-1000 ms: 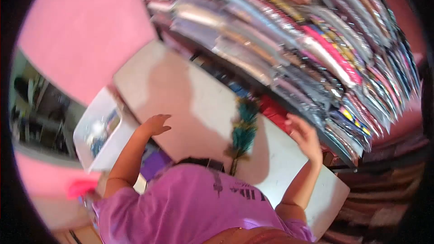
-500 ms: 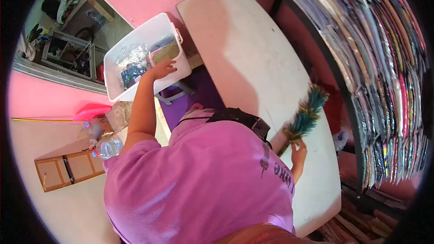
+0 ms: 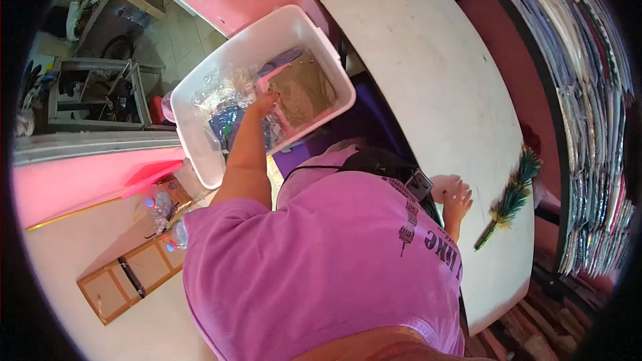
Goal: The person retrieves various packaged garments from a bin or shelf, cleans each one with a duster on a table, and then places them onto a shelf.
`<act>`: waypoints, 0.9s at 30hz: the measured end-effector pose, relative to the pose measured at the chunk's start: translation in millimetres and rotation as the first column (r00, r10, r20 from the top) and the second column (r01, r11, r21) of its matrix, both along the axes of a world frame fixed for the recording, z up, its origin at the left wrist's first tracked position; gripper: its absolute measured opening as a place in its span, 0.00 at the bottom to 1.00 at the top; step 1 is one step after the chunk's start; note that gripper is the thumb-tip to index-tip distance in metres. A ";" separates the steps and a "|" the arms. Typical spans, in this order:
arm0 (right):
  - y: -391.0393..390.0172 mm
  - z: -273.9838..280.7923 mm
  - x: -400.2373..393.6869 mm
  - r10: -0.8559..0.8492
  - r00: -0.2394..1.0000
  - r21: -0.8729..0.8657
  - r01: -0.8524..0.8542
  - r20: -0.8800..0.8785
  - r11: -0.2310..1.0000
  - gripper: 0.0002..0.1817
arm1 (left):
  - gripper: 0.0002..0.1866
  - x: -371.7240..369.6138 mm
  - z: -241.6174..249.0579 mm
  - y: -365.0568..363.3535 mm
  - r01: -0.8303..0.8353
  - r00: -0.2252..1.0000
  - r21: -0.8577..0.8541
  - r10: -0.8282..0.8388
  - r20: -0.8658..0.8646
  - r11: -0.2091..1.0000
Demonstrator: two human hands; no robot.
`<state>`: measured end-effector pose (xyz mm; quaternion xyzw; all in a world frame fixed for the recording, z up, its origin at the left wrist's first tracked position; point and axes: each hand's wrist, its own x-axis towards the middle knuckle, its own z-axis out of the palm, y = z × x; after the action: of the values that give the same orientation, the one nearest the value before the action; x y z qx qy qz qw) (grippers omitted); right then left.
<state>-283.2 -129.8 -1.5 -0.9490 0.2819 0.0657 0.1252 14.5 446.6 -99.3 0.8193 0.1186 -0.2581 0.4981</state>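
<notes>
My left hand (image 3: 266, 102) reaches down into a white plastic bin (image 3: 338, 80), fingers apart at the pink edge of a flat packet (image 3: 304, 90) with a brownish face. Beside that hand lie clear plastic-wrapped items (image 3: 231, 90) and a dark blue patterned packet (image 3: 226, 124). My right hand (image 3: 457, 202) is open, its fingers spread over the white table (image 3: 435, 80) close to my waist. A green feather duster (image 3: 511, 200) with a short dark handle lies on the table to the right of it, apart from the fingers.
A black rack (image 3: 545, 67) of plastic-sleeved garments (image 3: 592, 127) stands along the right. On the left are a cardboard box (image 3: 130, 284) with a black strap, plastic bottles (image 3: 162, 204) and a pink sheet-like thing (image 3: 154, 174). A window opening (image 3: 100, 134) is at upper left.
My right hand has let go of the feather duster, which now lies on the table. My left hand has moved deeper into the bin. The view has shifted.
</notes>
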 end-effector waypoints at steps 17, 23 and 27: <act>45.7 -13.2 -6.1 -0.335 0.912 -0.025 0.339 -0.238 0.941 0.38 | 0.27 21.8 -122.8 -20.9 -0.442 0.897 0.197 0.438 0.065 0.875; 52.8 -10.2 -1.7 -0.367 0.896 -0.034 0.370 -0.250 0.928 0.38 | 0.17 19.3 -71.1 -43.2 -0.673 0.735 -0.171 0.626 -0.260 0.719; 53.9 -18.3 -3.0 -0.358 0.916 -0.060 0.353 -0.181 0.934 0.39 | 0.16 25.1 -38.2 -50.4 -0.557 0.800 -0.351 0.600 0.016 0.753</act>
<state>-286.3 -75.9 -19.9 -0.8729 0.4611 0.1281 0.0953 39.6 396.2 -137.6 0.6620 0.2897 -0.0540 0.6892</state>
